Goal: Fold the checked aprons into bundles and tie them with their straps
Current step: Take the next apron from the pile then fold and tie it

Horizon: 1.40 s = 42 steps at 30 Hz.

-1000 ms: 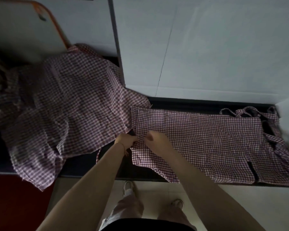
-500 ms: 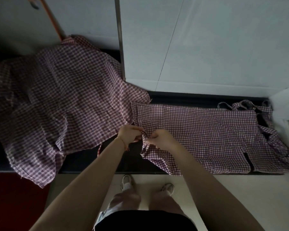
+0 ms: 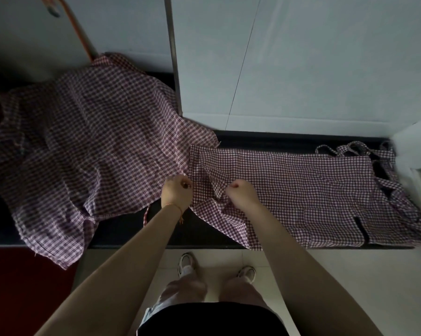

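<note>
Checked apron [image 3: 289,190], laid along the counter's [image 3: 122,229] right half, is pinched at its left end by both hands [image 3: 176,194] [image 3: 241,194]; folding is barely begun, straps [image 3: 350,149] untied, another apron [image 3: 88,146] left unfolded.

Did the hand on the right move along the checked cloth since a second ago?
Yes. The right hand has slid rightward along the apron, away from its left edge and from the left hand.

Checked apron [image 3: 301,190], red and white, spread flat lengthwise along the dark tabletop [image 3: 277,141], its left end gathered into creases and its straps [image 3: 350,149] bunched at the right end. Heap of checked aprons [image 3: 83,141], crumpled, lying to its left and overhanging the tabletop's front edge.
</note>
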{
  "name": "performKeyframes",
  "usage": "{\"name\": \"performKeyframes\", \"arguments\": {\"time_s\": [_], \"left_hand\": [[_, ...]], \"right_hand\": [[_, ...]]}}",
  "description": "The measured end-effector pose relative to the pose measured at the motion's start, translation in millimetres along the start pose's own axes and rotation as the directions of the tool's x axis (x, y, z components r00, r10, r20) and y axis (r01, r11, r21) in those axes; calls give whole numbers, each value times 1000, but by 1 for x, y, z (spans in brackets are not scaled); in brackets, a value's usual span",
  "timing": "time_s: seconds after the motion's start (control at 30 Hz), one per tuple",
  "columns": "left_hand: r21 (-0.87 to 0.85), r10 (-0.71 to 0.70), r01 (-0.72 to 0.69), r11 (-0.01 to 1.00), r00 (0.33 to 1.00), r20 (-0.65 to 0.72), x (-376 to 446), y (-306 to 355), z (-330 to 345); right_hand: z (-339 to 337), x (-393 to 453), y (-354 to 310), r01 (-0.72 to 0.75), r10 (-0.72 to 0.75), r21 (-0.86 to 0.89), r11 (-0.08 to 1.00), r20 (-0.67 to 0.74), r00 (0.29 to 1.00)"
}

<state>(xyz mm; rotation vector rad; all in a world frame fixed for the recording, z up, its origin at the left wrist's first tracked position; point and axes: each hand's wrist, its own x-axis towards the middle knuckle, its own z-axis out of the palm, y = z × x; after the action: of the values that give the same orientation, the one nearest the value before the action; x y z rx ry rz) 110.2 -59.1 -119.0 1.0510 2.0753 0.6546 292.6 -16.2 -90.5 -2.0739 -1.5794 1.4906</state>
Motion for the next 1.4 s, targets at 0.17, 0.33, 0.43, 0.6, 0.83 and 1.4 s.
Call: {"name": "performKeyframes", "arguments": {"time_s": [0.17, 0.33, 0.43, 0.6, 0.83, 1.4], "left_hand": [[-78, 210, -195, 978, 900, 382, -15, 26, 3], [-7, 242, -292, 956, 778, 580, -18, 31, 11], [26, 181, -270, 963, 710, 681, -17, 35, 6], [320, -282, -23, 947, 415, 865, -12, 41, -20], [258, -283, 172, 951, 822, 494, 15, 12, -12], [185, -222, 187, 965, 956, 191, 56, 29, 19]], "right_hand": [[-14, 2, -14, -50, 58, 134, 990, -52, 997], [-21, 1, -16, -50, 73, 163, 985, -140, 987], [-30, 1, -16, -68, 93, 118, 991, -224, 970], [-23, -9, -26, -91, 132, -164, 982, 259, 957], [-7, 14, -20, 26, 48, -362, 932, 194, 980], [-34, 109, -7, 239, -378, -770, 592, -3, 926]]}}
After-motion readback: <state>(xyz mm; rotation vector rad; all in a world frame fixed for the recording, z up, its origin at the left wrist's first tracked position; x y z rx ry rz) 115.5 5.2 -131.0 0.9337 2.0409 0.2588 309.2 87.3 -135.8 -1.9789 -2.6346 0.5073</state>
